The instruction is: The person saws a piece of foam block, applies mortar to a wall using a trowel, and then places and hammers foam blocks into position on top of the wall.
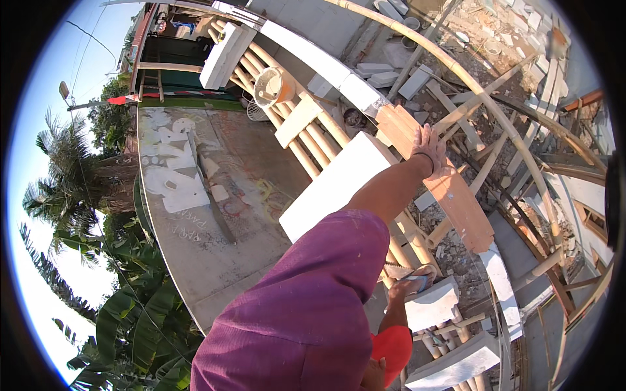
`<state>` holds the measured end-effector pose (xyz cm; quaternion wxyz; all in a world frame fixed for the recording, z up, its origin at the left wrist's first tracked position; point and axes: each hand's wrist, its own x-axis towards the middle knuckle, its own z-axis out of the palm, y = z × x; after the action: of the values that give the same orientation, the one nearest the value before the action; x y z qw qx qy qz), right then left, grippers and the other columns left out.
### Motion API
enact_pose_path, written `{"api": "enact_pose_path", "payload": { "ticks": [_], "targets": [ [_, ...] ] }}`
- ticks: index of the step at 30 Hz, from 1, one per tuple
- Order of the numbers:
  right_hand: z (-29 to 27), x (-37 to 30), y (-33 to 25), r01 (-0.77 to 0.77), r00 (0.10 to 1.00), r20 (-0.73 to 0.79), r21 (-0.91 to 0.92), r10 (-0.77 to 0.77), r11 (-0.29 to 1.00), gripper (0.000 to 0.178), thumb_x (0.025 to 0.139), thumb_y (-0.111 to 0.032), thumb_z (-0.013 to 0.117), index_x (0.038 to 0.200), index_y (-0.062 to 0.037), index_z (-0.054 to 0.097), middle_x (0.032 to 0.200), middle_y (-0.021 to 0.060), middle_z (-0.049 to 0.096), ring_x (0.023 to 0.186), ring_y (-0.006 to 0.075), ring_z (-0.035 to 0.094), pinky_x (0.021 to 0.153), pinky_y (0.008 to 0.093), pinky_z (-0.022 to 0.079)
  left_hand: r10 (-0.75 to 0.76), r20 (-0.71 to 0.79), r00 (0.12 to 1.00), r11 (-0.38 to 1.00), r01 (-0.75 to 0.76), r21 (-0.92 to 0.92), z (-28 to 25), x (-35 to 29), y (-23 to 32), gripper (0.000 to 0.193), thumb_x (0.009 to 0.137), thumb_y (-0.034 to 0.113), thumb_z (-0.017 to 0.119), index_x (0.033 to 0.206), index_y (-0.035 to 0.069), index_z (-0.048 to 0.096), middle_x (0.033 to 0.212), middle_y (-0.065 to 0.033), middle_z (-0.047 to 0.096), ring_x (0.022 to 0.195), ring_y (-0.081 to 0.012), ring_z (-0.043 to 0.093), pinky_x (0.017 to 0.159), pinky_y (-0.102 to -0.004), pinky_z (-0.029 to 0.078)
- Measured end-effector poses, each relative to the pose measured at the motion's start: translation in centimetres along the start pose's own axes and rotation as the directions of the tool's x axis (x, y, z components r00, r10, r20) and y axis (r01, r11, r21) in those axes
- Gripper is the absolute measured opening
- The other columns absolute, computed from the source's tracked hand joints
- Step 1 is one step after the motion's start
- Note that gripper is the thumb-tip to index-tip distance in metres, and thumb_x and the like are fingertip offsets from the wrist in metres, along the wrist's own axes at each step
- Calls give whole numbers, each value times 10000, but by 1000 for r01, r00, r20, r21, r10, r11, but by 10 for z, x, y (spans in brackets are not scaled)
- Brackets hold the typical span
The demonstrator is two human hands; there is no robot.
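My left hand (427,150), with a dark band at the wrist, rests on a long reddish-brown board (456,202). Its fingers are stretched out, not wrapped round anything. The board lies along the top of a narrow white block wall (319,55). Under my forearm, a large white block (339,182) sits on bamboo poles. My right hand (375,375) shows only in part at the lower edge, beside the red shorts (391,352); its fingers are hidden. Near my sandalled foot (417,281) is a tool with a toothed edge (396,271), partly covered.
Bamboo poles (306,140) form a raised platform carrying an orange-rimmed bucket (274,88) and another white block (227,55). More white blocks (453,362) are below. A curved bamboo pole (482,94) crosses the right side. Rubble (495,45) covers the ground beyond the wall.
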<state>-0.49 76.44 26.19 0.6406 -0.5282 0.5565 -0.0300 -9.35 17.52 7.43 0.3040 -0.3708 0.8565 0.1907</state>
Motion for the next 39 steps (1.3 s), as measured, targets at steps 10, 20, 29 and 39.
{"api": "enact_pose_path", "payload": {
  "ticks": [10,20,29,39],
  "targets": [
    [-271,188,-122,115,723,-688,46,-52,992,302,998,-206,578,1157,51,590,1130,236,634,1076,427,604,923,516,469,83,-352,932,928,-201,-315,5,-43,-67,840,965,594,479,1577,60,263,1632,-266,170,1530,-446,86,1237,-562,52],
    [-272,526,-182,249,753,-425,-522,-502,816,535,893,-307,699,1325,-19,569,1303,220,575,1327,418,455,1121,595,295,-859,-96,503,283,310,-908,215,-206,-359,688,987,509,534,1330,-85,497,1198,-323,632,1168,-436,609,990,-484,478],
    [-212,668,-167,97,827,-288,-774,-483,626,558,945,-473,608,1306,-49,630,1448,192,495,1455,418,291,1178,698,75,-804,420,421,-555,-278,-784,181,-139,-623,571,1018,419,523,1419,18,451,1225,-214,633,1026,-287,651,805,-426,540],
    [-206,682,-169,93,867,-236,-788,-438,609,545,934,-513,603,1215,-52,674,1420,165,492,1466,407,232,1151,754,41,-750,375,545,-655,-692,-303,177,-53,-753,781,1064,375,425,1579,-23,-6,1585,-387,142,1475,-514,223,1200,-599,242]
  ]
}}
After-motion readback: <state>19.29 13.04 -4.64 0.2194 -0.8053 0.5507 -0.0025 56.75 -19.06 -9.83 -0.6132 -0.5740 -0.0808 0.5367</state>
